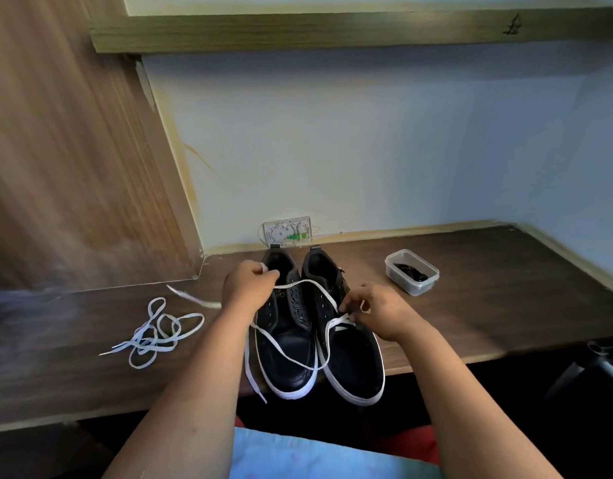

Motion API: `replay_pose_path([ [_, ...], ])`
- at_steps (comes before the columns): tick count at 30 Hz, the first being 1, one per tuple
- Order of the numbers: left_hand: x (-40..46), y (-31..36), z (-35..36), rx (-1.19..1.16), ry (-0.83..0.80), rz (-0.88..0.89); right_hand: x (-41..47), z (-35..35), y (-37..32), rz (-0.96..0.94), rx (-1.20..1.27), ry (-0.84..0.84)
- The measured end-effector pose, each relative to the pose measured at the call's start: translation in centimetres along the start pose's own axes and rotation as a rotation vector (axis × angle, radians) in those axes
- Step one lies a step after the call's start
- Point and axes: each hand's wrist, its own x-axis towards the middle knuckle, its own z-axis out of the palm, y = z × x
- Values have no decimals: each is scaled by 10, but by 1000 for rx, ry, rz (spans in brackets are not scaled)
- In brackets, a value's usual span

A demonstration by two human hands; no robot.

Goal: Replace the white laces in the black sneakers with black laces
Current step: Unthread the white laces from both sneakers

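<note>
Two black sneakers with white soles stand side by side on the dark wooden desk, toes toward me: the left sneaker (286, 354) has bare eyelets, the right sneaker (353, 361) still carries a white lace (291, 357) through its lowest eyelets. My left hand (246, 285) pinches one end of that lace above the left sneaker's tongue. My right hand (377, 309) grips the lace at the right sneaker's lower eyelets. A removed white lace (156, 335) lies tangled on the desk at the left. Black laces (410, 271) lie in a clear plastic box (412, 286) at the right.
A small circuit board (287, 232) leans against the wall behind the sneakers. A wooden panel (73, 160) rises at the left and a shelf (332, 29) runs overhead. A chair part (599, 361) shows past the desk's front edge (505, 354) at the right.
</note>
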Motion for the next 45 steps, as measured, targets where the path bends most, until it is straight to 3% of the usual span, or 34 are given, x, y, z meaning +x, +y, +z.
replay_pose_path([
  [6, -16, 16, 12, 228, 35, 47, 0, 2, -4, -14, -59, -69],
  [9, -25, 17, 20, 243, -3, 209, 0, -1, -4, -20, -80, -47],
  [12, -35, 22, 31, 193, -250, 407, 1, -4, -9, -56, -93, -68],
  [15, -47, 28, 41, 145, -485, 274, 0, -2, -16, -56, -22, -87],
  [20, -60, 33, 46, -26, -538, 100, -5, -3, -19, -70, 176, -7],
  [24, -73, 48, 41, -293, -663, 94, -3, -11, -22, -116, 403, 134],
  [27, -63, 49, 40, -519, -607, 72, -3, -15, -14, -106, 238, 181],
  [29, -57, 50, 35, -604, -538, 69, -5, -13, -6, -36, 97, 76],
  [32, -54, 46, 31, -466, -463, 131, -6, -6, 3, 38, 52, -45],
  [39, -56, 31, 41, -45, -474, 211, -6, -14, -10, -46, 31, 22],
  [42, -57, 35, 43, -128, -453, 63, -11, -22, -25, -139, 104, 92],
  [45, -59, 42, 43, -385, -533, -186, -12, -22, -33, -207, 169, 72],
])
